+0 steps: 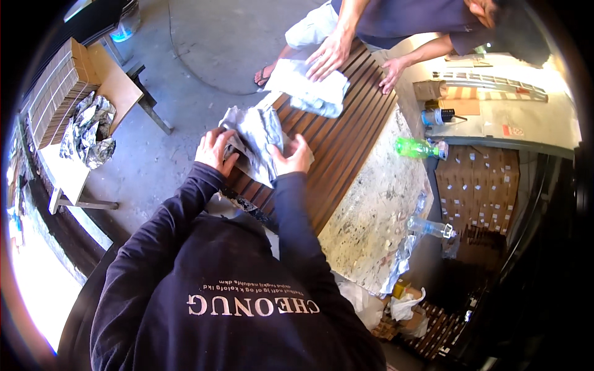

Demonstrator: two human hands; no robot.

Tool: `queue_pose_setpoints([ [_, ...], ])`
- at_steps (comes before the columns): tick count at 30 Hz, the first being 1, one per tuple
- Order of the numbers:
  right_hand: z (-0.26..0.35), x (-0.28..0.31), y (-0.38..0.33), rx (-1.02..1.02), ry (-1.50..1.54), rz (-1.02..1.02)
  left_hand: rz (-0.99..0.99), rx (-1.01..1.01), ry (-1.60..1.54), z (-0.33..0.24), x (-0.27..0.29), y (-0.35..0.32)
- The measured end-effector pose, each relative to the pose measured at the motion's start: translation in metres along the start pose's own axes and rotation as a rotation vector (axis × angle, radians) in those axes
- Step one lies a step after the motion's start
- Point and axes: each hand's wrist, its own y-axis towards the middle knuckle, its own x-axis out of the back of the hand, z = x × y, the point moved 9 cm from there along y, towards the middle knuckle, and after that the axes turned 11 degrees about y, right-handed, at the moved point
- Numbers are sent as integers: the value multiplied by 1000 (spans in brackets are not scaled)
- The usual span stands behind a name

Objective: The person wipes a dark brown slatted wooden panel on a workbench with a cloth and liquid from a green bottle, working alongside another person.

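My left hand [215, 150] and my right hand [294, 156] are at either side of a crumpled pale grey cloth [255, 133]. The fingers of both are bent round its edges. Beneath the cloth lies a dark brown slatted wooden panel [339, 148], its long slats running from near my body to the far side. Across the panel a co-worker presses one hand [331, 55] on a second whitish cloth [315, 86]. That person's other hand [393, 75] rests at the panel's right edge.
The panel lies on a paint-spotted worktable [368, 216]. Along the table's right side are a green bottle [413, 148] and a clear plastic bottle [430, 227]. At the left, stacked cardboard [62, 93] and a crumpled stained sheet [90, 130] sit on a stand. Boxes [476, 185] are stacked at the right.
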Motion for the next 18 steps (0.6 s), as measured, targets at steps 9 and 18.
queue_pose_setpoints([
  [9, 23, 6, -55, -143, 567, 449, -35, 108, -284, 38, -2, 19],
  [18, -94, 44, -81, -488, 840, -138, 431, 164, -171, -2, -64, 53],
])
